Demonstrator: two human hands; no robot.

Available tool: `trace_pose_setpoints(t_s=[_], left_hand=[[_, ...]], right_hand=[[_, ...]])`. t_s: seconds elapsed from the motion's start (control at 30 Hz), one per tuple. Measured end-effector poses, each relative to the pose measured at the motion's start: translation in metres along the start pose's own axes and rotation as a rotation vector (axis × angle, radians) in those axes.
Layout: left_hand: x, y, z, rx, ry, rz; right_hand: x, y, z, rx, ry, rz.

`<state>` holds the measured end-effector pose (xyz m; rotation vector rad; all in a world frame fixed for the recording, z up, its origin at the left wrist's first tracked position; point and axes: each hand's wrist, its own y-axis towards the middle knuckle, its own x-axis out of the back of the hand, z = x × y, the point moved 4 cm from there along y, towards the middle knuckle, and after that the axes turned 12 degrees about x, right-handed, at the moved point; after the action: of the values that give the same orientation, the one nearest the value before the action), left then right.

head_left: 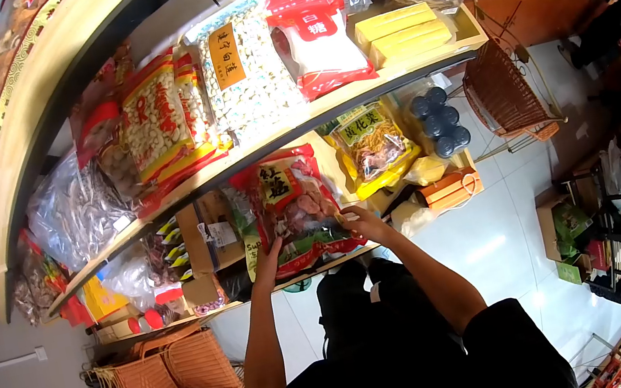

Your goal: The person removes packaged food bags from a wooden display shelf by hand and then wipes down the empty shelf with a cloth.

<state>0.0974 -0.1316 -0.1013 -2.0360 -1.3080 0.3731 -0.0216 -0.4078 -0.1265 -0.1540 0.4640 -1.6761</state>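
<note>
At the front of the lower shelf, the red bag is lying between the cardboard box and the yellow bag; whether it is resting or slightly raised, I cannot tell. The left hand is holding its near left side, thumb on top, and the right hand is pinching its right side, fingers nearly closed on the plastic. How far the fingers are curling underneath is hidden. For steady handling, both hands should probably be sharing the weight evenly, supporting the bulk from below rather than pulling at the film.
</note>
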Motion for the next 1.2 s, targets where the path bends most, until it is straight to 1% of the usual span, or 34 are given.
trace_pose_setpoints(t_s=[0.03, 0.07, 0.1, 0.13, 0.17, 0.2, 0.23, 0.3, 0.33, 0.37, 0.43, 0.47, 0.5, 0.57, 0.6, 0.63, 0.67, 0.7, 0.73, 0.77, 0.8, 0.83, 0.87, 0.9, 0.97, 1.0, 1.03, 1.1, 1.13, 1.17, 1.2], left_hand=[[0.000, -0.010, 0.006, 0.021, -0.043, 0.003], [0.000, -0.020, 0.013, 0.041, -0.086, 0.005], [-0.003, -0.036, 0.015, 0.021, -0.078, -0.018], [-0.007, -0.049, 0.017, -0.012, -0.073, -0.045], [-0.010, -0.052, 0.031, -0.012, -0.074, -0.118], [-0.020, -0.066, 0.029, 0.036, -0.086, -0.109], [-0.025, -0.068, 0.041, 0.000, -0.073, -0.127], [-0.040, -0.081, 0.054, -0.094, -0.122, -0.213], [-0.047, -0.096, 0.046, -0.028, -0.121, -0.233], [-0.050, -0.103, 0.043, -0.034, -0.136, -0.214], [-0.052, -0.114, 0.035, 0.014, -0.134, -0.232], [-0.050, -0.116, 0.036, -0.001, -0.142, -0.234], [-0.047, -0.117, 0.037, 0.022, -0.147, -0.206], [-0.042, -0.119, 0.029, 0.032, -0.151, -0.174], [-0.043, -0.129, 0.022, 0.065, -0.172, -0.126], [-0.043, -0.132, 0.014, 0.096, -0.189, -0.075], [-0.040, -0.131, 0.018, 0.065, -0.198, -0.048], [-0.042, -0.139, 0.009, 0.078, -0.195, -0.018], [-0.045, -0.151, -0.004, 0.118, -0.135, -0.017], [-0.048, -0.163, -0.018, 0.159, -0.075, -0.020], [-0.050, -0.170, -0.027, 0.152, -0.068, -0.015], [-0.053, -0.174, -0.034, 0.183, 0.033, -0.002], [-0.055, -0.180, -0.041, 0.214, 0.136, 0.010], [-0.059, -0.191, -0.057, 0.210, 0.143, 0.010], [-0.072, -0.209, -0.082, 0.218, 0.160, 0.128], [-0.070, -0.202, -0.077, 0.189, 0.214, 0.210], [-0.070, -0.205, -0.079, 0.197, 0.225, 0.212], [-0.076, -0.211, -0.094, 0.123, 0.309, 0.301], [-0.087, -0.227, -0.118, 0.157, 0.340, 0.346], [-0.090, -0.226, -0.121, 0.169, 0.349, 0.354], [-0.094, -0.226, -0.124, 0.070, 0.350, 0.420]], right_hand=[[0.000, -0.010, 0.002, -0.037, 0.065, 0.007], [0.002, -0.019, 0.005, 0.012, 0.037, -0.049], [0.000, -0.027, -0.004, 0.018, 0.032, -0.046], [0.004, -0.030, -0.020, 0.090, -0.063, -0.162], [0.010, -0.027, -0.033, 0.179, -0.162, -0.282], [0.013, -0.025, -0.054, 0.170, -0.167, -0.364], [0.013, -0.027, -0.071, 0.162, -0.165, -0.446], [0.011, -0.041, -0.060, 0.184, -0.221, -0.472], [0.012, -0.043, -0.062, 0.150, -0.130, -0.470], [0.012, -0.045, -0.062, 0.110, -0.039, -0.463], [0.013, -0.051, -0.053, 0.099, -0.105, -0.395], [0.010, -0.049, -0.057, 0.055, 0.001, -0.344], [0.007, -0.054, -0.049, 0.019, 0.087, -0.250], [0.000, -0.077, 0.008, -0.022, 0.133, -0.098], [0.001, -0.078, 0.014, 0.026, 0.029, 0.009], [0.002, -0.079, 0.019, 0.038, 0.029, 0.003], [0.001, -0.085, 0.022, 0.060, 0.094, 0.053], [-0.002, -0.098, 0.040, 0.080, 0.159, 0.102], [-0.005, -0.118, 0.076, 0.143, 0.114, 0.123], [-0.004, -0.132, 0.090, 0.149, 0.116, 0.115], [-0.003, -0.142, 0.101, 0.200, 0.007, 0.121], [-0.001, -0.147, 0.108, 0.250, -0.103, 0.125], [0.004, -0.153, 0.106, 0.310, -0.157, 0.094], [0.007, -0.163, 0.117, 0.315, -0.153, 0.089], [0.015, -0.192, 0.143, 0.302, -0.260, -0.051], [0.019, -0.199, 0.143, 0.362, -0.249, -0.118], [0.021, -0.213, 0.158, 0.363, -0.246, -0.159], [0.025, -0.238, 0.185, 0.360, -0.369, -0.244], [0.025, -0.250, 0.198, 0.352, -0.393, -0.265], [0.027, -0.260, 0.206, 0.378, -0.423, -0.304], [0.028, -0.269, 0.212, 0.390, -0.434, -0.333]])
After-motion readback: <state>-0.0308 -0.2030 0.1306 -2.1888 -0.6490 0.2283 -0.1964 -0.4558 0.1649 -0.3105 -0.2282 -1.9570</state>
